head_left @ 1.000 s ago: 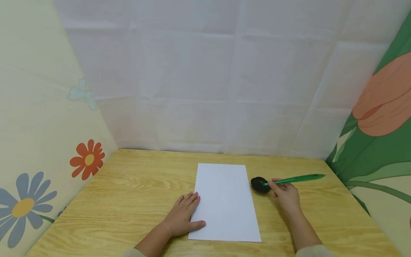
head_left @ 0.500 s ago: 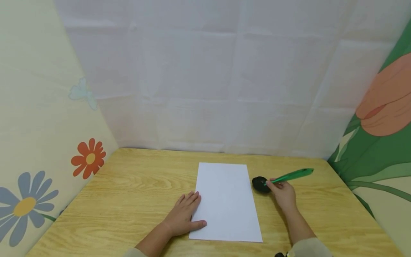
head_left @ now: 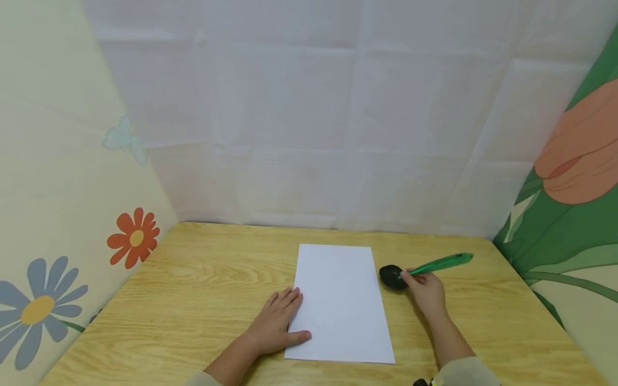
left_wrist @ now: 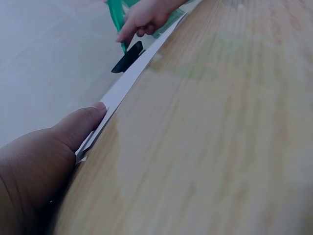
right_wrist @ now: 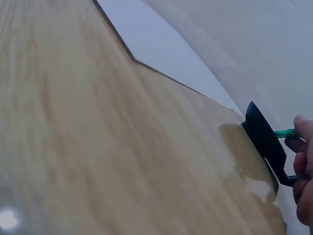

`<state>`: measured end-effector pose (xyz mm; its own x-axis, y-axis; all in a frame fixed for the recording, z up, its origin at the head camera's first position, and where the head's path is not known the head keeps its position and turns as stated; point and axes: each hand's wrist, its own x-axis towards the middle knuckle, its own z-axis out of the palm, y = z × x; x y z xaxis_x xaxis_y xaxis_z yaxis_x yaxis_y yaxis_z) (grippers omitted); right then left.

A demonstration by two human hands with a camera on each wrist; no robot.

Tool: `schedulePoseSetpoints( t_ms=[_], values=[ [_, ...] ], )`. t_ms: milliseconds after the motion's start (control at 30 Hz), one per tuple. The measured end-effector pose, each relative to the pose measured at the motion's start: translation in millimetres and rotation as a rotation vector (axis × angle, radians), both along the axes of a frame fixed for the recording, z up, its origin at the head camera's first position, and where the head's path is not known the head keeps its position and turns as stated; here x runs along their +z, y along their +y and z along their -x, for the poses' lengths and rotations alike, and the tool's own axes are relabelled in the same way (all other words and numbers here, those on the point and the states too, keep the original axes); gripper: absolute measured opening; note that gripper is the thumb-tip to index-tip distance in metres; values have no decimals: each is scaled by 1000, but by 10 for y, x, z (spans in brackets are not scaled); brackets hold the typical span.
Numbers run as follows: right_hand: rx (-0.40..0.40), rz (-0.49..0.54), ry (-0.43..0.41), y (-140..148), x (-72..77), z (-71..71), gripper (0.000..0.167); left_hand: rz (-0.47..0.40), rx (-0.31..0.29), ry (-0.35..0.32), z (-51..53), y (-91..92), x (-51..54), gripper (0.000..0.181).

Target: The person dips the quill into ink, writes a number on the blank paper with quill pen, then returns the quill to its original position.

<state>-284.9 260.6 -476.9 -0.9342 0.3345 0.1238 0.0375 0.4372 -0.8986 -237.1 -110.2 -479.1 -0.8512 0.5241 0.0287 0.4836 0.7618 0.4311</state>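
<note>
A white sheet (head_left: 340,305) lies on the table, also visible in the left wrist view (left_wrist: 119,91) and right wrist view (right_wrist: 161,46). My left hand (head_left: 274,324) rests spread over its left edge, thumb on the paper. Right of the sheet, my right hand (head_left: 428,295) pinches a green feather-shaped stick (head_left: 444,262), its lower end at a small black dish (head_left: 392,277). From the right wrist, the black dish (right_wrist: 264,139) shows a thin dark arm reaching my lower fingers (right_wrist: 300,169); whether they grip it, I cannot tell.
The wood-patterned table (head_left: 212,268) surrounds the sheet. Behind it hangs a creased pale cloth (head_left: 314,134). Flower-printed panels stand at the left (head_left: 58,187) and right (head_left: 579,214). A small dark object (head_left: 421,382) shows by the right sleeve at the bottom edge.
The green stick's upper end has swung left and up, and my right hand has shifted slightly left. A small dark object has come into view by the right sleeve. My left hand stays on the sheet.
</note>
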Motion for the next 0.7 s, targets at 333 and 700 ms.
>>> schedulePoseSetpoints(
  t_ms=[333,700],
  values=[
    [-93,242,96,-253,148,-20,34,10,11,15,-5,0,-30,94],
    [-59,341,93,-670,167,76,27,21,20,13,-19,23,-28,94]
  ],
)
